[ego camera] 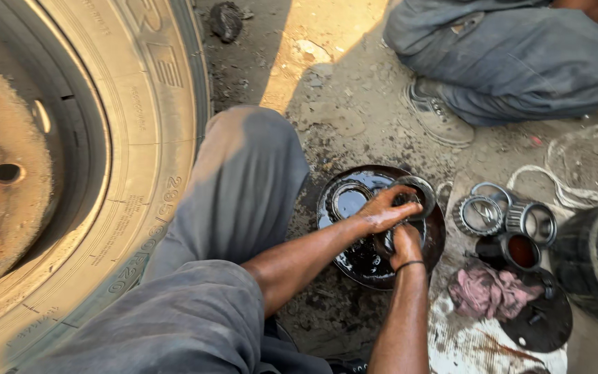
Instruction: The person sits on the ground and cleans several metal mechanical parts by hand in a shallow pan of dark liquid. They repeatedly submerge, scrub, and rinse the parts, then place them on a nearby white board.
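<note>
Hands meet over a shallow round pan (333, 208) of black oily liquid that sits on the dirt ground (340, 104). The left hand (385, 208) reaches in from the near side, its grip closed around the rim of a metal bearing ring (420, 194), fingers curled over its top edge. The ring is held tilted just above the far right part of the pan, close over the dark liquid. The right hand (401, 246), with a thin black band at the wrist, sits directly beneath and touching the left; its grip is curled tight, but whether it holds the same ring or something under it I cannot tell, as the left hand covers it. A second ring or cup (349, 201) lies inside the pan, just left of the hands.

Right of the pan, near but apart from it, two toothed roller bearings (480, 216) lie side by side, with a small dark cup (520, 251) just below them and a dirty pink rag (486, 291) below that. A black round container (590, 263) stands at the right edge. A large truck tyre (147, 173) on a rusty wheel fills the left side, beside the person's grey-trousered knee (250, 180). Another person crouches at the top right, a worn shoe (437, 114) planted on the ground, well apart from the pan.
</note>
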